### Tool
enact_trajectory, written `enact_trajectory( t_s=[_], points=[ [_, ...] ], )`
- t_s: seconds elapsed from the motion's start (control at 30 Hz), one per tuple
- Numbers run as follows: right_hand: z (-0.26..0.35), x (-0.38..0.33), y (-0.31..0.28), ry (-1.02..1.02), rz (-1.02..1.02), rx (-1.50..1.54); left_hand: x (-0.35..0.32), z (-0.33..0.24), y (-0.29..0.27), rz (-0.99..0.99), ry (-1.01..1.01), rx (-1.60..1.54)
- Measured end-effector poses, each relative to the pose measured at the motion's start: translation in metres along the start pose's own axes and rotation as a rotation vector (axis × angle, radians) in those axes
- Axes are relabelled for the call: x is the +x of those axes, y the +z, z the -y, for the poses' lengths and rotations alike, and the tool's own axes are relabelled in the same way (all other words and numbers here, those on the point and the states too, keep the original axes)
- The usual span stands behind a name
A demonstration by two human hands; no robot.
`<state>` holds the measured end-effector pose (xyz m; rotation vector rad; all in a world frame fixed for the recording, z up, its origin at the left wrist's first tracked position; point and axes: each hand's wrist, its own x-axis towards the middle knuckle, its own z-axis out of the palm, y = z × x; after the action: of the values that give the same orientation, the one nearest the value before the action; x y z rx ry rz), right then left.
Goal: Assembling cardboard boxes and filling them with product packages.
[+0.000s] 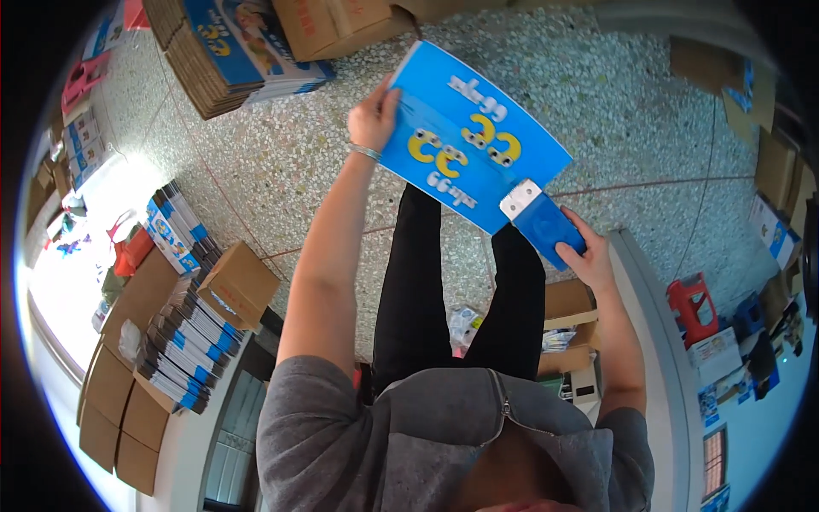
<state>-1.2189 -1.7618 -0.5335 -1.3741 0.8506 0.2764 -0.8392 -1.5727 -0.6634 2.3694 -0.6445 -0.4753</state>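
Note:
My left hand (373, 122), with a bracelet at the wrist, grips the left edge of a bright blue printed sheet (531, 149). The sheet carries yellow shapes and white lettering and is held tilted above my knees and the floor. My right hand (588, 250) is closed around a blue flat, oblong thing (548, 229) with a pale end that bears small dark dots. That pale end overlaps the sheet's lower right corner; whether the two are joined I cannot tell. Thumb and fingers lie on opposite sides of the blue thing.
A stack of flat printed cartons (217, 64) and a brown box (337, 26) lie on the speckled floor ahead. More stacked cartons (192, 341) and an open box (237, 286) stand at the left. At the right are a pale panel edge (653, 307) and a red plastic thing (693, 309).

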Motion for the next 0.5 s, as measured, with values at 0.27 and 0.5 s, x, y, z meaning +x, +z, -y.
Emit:
enact_trajectory(
  t_s=[0.27,0.5],
  points=[
    [-0.119,-0.065,-0.051,-0.029,0.007,0.095,0.002,0.003,-0.001,-0.001,0.023,-0.064],
    [-0.174,0.003,-0.055,-0.099,0.086,0.136,0.008,-0.001,-0.005,-0.001,0.023,0.014]
  ],
)
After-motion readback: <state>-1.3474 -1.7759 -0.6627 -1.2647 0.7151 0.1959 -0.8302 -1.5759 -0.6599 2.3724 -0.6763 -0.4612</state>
